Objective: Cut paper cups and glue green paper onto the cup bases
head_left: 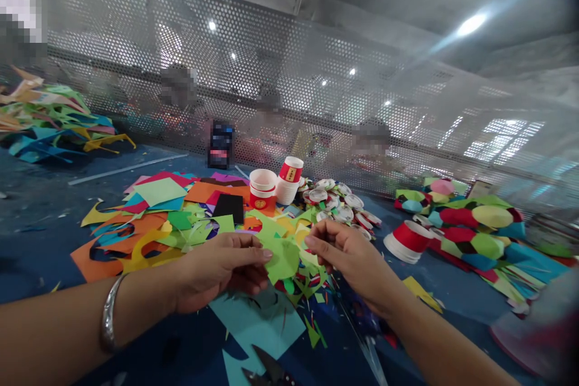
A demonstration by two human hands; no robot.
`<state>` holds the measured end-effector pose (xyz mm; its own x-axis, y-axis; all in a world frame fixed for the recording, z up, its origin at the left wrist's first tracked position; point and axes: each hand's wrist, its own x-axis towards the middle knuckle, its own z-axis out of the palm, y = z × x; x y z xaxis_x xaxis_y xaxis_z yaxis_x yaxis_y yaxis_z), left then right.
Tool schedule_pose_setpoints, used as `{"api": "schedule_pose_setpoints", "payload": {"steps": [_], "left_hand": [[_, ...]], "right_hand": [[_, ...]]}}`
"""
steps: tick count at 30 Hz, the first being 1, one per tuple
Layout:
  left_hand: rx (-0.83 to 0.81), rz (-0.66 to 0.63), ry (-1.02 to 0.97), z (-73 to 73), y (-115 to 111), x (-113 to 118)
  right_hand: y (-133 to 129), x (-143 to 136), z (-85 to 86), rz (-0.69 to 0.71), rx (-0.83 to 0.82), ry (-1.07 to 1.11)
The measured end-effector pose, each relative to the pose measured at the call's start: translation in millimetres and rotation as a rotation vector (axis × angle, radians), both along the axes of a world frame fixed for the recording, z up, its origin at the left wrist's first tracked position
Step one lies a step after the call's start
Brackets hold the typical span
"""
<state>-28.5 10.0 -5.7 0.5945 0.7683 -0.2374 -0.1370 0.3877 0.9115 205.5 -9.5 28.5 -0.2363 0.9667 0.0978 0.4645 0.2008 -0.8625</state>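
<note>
A light green piece of paper (283, 258) with a cut, partly curved edge is pinched between the thumb and fingers of my left hand (226, 262). Close by on the right, my right hand (341, 250) is closed, thumb against bent fingers; whatever it may hold is too small or hidden to make out. Under both hands lie colored paper scraps (312, 283) and a light blue sheet (271, 319). Dark-bladed scissors (266, 368) rest at the bottom edge, nearest my left forearm, partly cut off by the frame.
Paper cups (262, 193) stand behind the colored sheets (165, 192). Small round red-and-white pieces (337, 202) are heaped beside them. Another cup stack (409, 241) lies tilted at right, near multicolored paper shapes (474, 226). A phone (221, 143) leans against the perforated screen (253, 72).
</note>
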Motion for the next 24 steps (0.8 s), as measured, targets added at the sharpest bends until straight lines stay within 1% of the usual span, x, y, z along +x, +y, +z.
{"api": "schedule_pose_setpoints", "payload": {"steps": [2,5,8,10,14,17,20,24], "left_hand": [[-0.037,-0.006,-0.026,0.3,1.4,-2.0],[-0.066,0.017,-0.046,-0.4,2.7,-4.7],[-0.069,0.028,-0.059,-1.5,2.2,-6.2],[-0.057,0.032,-0.067,-1.9,1.4,-6.2],[-0.029,0.052,-0.048,-2.2,0.5,-4.8],[-0.009,0.059,-0.025,-2.5,0.7,-3.4],[0.025,0.065,0.007,-2.8,0.7,-2.9],[0.089,0.063,0.033,-3.3,-0.2,-3.5]], "right_hand": [[-1.4,8.0,4.9,0.005,0.027,-0.087],[-8.9,24.1,13.5,0.032,0.092,-0.320],[-24.1,45.2,19.2,-0.027,0.120,-0.531],[-37.0,62.5,18.5,-0.074,0.099,-0.656],[-61.6,97.3,4.8,-0.131,0.050,-0.792],[-73.4,110.7,-9.0,-0.103,0.048,-0.840],[-78.3,109.0,-18.2,-0.064,0.098,-0.895],[-77.5,99.3,-23.3,-0.094,0.170,-0.927]]}}
